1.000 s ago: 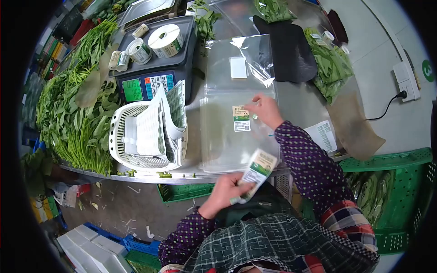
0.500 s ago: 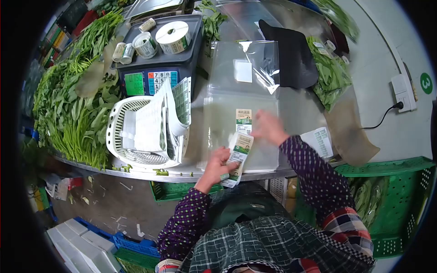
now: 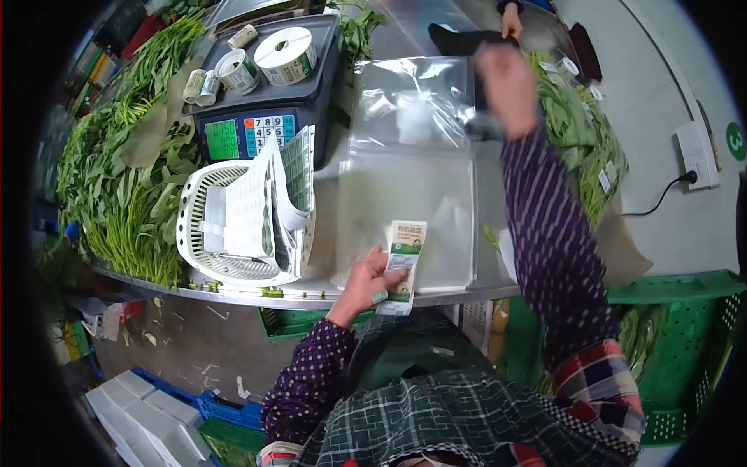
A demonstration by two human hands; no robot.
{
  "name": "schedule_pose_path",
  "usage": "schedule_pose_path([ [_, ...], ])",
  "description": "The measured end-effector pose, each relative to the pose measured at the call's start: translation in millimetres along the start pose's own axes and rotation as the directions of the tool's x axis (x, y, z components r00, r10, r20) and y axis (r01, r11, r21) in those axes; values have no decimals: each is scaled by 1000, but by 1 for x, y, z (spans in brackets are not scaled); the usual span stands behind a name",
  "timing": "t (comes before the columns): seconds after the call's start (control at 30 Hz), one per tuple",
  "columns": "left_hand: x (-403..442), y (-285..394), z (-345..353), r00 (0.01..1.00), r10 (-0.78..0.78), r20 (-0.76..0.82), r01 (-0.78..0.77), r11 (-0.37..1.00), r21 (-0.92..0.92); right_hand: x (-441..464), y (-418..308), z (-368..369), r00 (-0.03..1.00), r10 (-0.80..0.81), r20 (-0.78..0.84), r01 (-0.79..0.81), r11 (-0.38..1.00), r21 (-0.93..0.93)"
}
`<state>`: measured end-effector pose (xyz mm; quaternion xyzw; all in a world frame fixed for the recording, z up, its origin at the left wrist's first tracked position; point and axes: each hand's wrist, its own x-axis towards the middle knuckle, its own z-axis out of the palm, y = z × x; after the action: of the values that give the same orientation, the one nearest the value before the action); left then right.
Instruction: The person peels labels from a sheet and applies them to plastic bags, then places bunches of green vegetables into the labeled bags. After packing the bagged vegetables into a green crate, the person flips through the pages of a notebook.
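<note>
2 hands of ours are at the metal table (image 3: pixel 329 198). Our left hand (image 3: pixel 364 285) grasps a strip of labels (image 3: pixel 406 237) between thumb and fingers, at the near edge of the stacked clear bags (image 3: pixel 389 187). Our right hand (image 3: pixel 507 89) is raised at the far right of the bags, close to a black sheet (image 3: pixel 455 40); it is blurred, so we cannot tell whether its fingers are clenched or released. Just beyond it we see another person's hand (image 3: pixel 510 23). Left of the bags, a white basket (image 3: pixel 185 226) holds papers (image 3: pixel 247 214), and beyond it 5 label rolls (image 3: pixel 294 72) lie on the scale (image 3: pixel 324 66). Leafy greens (image 3: pixel 148 210) are heaped on the left of the basket, and more greens (image 3: pixel 599 148) lie on the right side of the table. Near right, below the table's edge, we see a green crate (image 3: pixel 685 311).
</note>
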<state>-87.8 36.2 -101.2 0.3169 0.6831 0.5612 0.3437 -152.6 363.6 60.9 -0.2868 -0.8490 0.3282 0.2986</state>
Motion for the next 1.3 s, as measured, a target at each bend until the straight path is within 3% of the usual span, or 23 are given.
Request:
schedule_pose_path([
  [0.07, 0, 3, -1, 995, -99, 1, 98, 987, -124, 16, -18, -9, 932, -361, -36, 363, 926, 106],
  [0.1, 2, -1, 2, 999, -26, -37, 21, 991, -129, -11, -19, -5, 881, -413, 231, 392, 910, 132],
  [0.13, 4, -1, 2, 999, -4, -42, -2, 991, -137, -52, -27, -5, 806, -242, 540, 317, 947, -49],
  [0.17, 2, -2, 1, 999, -21, -44, 17, 996, -89, -94, 5, 12, 689, -417, 592, 404, 900, 163],
  [0.2, 0, -3, 3, 998, -47, -52, 45, 998, -45, -132, 25, 21, 619, -259, 742, 200, 965, 171],
  [0.23, -1, -1, 3, 994, -92, -54, 90, 995, -38, -154, 13, 19, 496, 16, 868, -161, 984, 74],
  [0.3, -7, 9, 6, 982, -16, -189, 19, 1000, 16, -185, 32, 29, 501, 51, 864, -444, 872, 205],
  [0.4, -5, 31, 4, 939, 158, -306, -137, 987, 88, -207, 12, 17, 530, 19, 848, -563, 756, 335],
  [0.47, -4, 35, 4, 978, -129, -163, 95, 974, -205, -213, 3, 9, 559, 22, 829, -531, 778, 337],
  [0.53, -9, 39, 8, 978, -127, -166, 81, 963, -257, -213, -9, -2, 711, -26, 703, -194, 953, 231],
  [0.6, -17, 53, 11, 933, -244, -265, 163, 942, -294, -214, -4, 0, 732, -89, 676, -123, 958, 260],
  [0.63, -24, 50, 10, 934, -241, -265, 161, 943, -291, -215, -1, 0, 746, -148, 649, -57, 957, 284],
  [0.73, -53, 40, 14, 928, -310, -206, 330, 941, 72, -144, -5, 2, 847, -76, 526, -148, 916, 372],
  [0.8, -64, 50, 23, 903, -404, -149, 353, 893, -280, -122, 12, 19, 856, -104, 506, -126, 908, 399],
  [0.87, -66, 58, 25, 901, -423, -95, 398, 895, -203, -122, 59, 66, 754, -204, 624, 149, 979, 139],
  [0.9, -67, 60, 26, 916, -396, -70, 374, 902, -216, -126, 60, 72, 748, -212, 629, 154, 977, 146],
  [0.97, -73, 58, 27, 910, -414, 11, 405, 883, -237, -148, 58, 79, 732, 10, 681, 178, 962, -206],
  [1.0, -75, 55, 28, 906, -424, 13, 414, 878, -240, -150, 57, 80, 726, 16, 687, 173, 963, -206],
  [1.1, -68, 53, 22, 944, -327, -52, 316, 936, -157, -144, 45, 63, 840, -43, 540, 317, 847, -427],
  [1.17, -56, 56, 5, 965, -248, -87, 245, 969, -45, -143, 56, 57, 871, 26, 491, -21, 1000, -16],
  [1.2, -49, 59, -5, 964, -254, -74, 257, 966, 27, -149, 63, 59, 866, 31, 500, -20, 999, -28],
  [1.27, -28, 36, -11, 997, 52, -53, -44, 988, 151, -162, 78, 72, 833, 212, 511, -414, 851, 323],
  [1.3, -19, 30, -12, 993, 103, -59, -92, 981, 173, -167, 86, 82, 827, 264, 497, -462, 822, 334],
])
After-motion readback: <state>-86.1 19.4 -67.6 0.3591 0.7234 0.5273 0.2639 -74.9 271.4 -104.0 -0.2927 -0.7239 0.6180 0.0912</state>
